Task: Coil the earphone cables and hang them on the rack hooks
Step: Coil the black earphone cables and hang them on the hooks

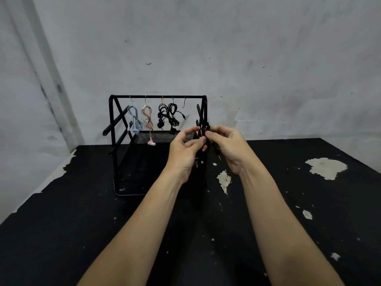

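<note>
A black wire rack (112,129) stands at the back of the table. From its top bar hang a blue earphone coil (135,120), a pink earphone coil (148,119) and two black earphone coils (168,117). One hook (185,103) at the right of the bar is bare. In front of the rack's right end, my left hand (182,151) and my right hand (228,147) both pinch a black earphone cable (205,131) held up between them. Its strands dangle below my fingers, hard to make out against the dark table.
The black table (82,223) has pale patches of peeled surface, the largest at the right (325,167) and one near my right wrist (224,179). A grey wall rises right behind the rack. The table's left edge runs diagonally.
</note>
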Motion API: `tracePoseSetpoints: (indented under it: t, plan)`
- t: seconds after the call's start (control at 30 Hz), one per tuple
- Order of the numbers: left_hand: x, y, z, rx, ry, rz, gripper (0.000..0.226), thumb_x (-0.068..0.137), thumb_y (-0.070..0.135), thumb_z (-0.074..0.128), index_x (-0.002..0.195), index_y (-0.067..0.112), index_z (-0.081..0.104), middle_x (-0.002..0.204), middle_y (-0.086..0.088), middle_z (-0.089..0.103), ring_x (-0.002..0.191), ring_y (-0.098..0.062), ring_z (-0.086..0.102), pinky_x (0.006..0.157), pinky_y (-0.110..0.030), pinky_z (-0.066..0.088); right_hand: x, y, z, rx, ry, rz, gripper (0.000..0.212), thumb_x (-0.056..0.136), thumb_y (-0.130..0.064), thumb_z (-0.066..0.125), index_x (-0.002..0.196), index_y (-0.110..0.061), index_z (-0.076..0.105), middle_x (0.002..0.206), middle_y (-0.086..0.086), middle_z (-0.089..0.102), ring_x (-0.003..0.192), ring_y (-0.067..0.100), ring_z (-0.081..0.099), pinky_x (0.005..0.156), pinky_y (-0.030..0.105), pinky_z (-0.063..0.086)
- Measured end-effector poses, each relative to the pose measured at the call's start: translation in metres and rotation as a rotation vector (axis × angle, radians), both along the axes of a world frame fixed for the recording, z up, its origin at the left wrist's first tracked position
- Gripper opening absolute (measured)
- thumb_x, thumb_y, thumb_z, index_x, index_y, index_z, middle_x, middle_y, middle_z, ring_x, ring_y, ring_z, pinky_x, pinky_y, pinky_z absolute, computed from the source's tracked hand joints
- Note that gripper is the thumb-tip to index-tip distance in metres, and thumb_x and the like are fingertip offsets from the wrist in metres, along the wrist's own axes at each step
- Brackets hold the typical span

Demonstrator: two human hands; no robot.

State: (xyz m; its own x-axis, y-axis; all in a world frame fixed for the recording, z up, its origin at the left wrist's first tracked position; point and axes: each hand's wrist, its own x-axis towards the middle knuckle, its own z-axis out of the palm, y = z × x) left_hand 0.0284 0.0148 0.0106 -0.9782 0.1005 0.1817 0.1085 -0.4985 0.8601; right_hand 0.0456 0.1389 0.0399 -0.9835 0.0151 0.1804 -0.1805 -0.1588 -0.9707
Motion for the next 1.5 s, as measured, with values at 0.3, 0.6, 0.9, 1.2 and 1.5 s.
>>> tracePoseSetpoints:
  t: [0.3,0.6,0.9,1.2,1.5]
  plan:
    - [0.005,0.003,0.003,-0.160,0.123,0.060,0.025,0.089,-0.001,0.067,0.110,0.012,0.067,0.078,-0.014,0.065,0.062,-0.014,0.065,0.064,-0.025,0.055,0.004,-0.001,0.004,0.089,0.053,-0.025,0.007,0.083,-0.008,0.078,0.086,-0.004,0.073,0.073,0.010,0.070,0.053,0.013,0.059,0.055,0.023,0.051]
    - [0.006,0.001,0.001,-0.158,0.192,0.040,0.029,0.089,-0.008,0.062,0.109,0.013,0.066,0.064,-0.004,0.059,0.060,-0.014,0.060,0.069,-0.028,0.055,0.002,0.001,0.003,0.049,0.007,-0.026,0.003,0.086,-0.008,0.075,0.086,-0.006,0.074,0.076,0.014,0.068,0.055,0.016,0.058,0.054,0.024,0.052]
    - [0.006,0.000,-0.006,-0.076,0.155,-0.049,0.027,0.089,-0.006,0.063,0.102,0.017,0.059,0.065,-0.002,0.063,0.061,-0.015,0.062,0.065,-0.028,0.055,0.003,0.007,0.007,0.012,-0.099,0.065,0.005,0.090,-0.007,0.070,0.088,-0.002,0.071,0.072,0.011,0.067,0.052,0.017,0.058,0.050,0.024,0.053]
    - [0.009,0.009,-0.007,-0.048,0.214,0.069,0.021,0.088,-0.010,0.063,0.086,0.010,0.054,0.071,-0.004,0.067,0.058,-0.013,0.062,0.060,-0.024,0.054,-0.002,-0.003,0.006,-0.016,-0.080,-0.173,0.021,0.085,-0.006,0.075,0.088,0.013,0.066,0.060,0.015,0.060,0.040,0.020,0.054,0.043,0.025,0.048]
    - [0.003,0.010,-0.014,-0.282,0.393,0.194,0.027,0.089,-0.007,0.063,0.073,0.014,0.057,0.070,-0.010,0.061,0.065,-0.020,0.060,0.067,-0.036,0.052,-0.005,-0.009,0.003,0.045,-0.055,-0.320,0.020,0.080,-0.004,0.076,0.066,-0.001,0.062,0.057,0.012,0.057,0.044,0.021,0.052,0.044,0.027,0.045]
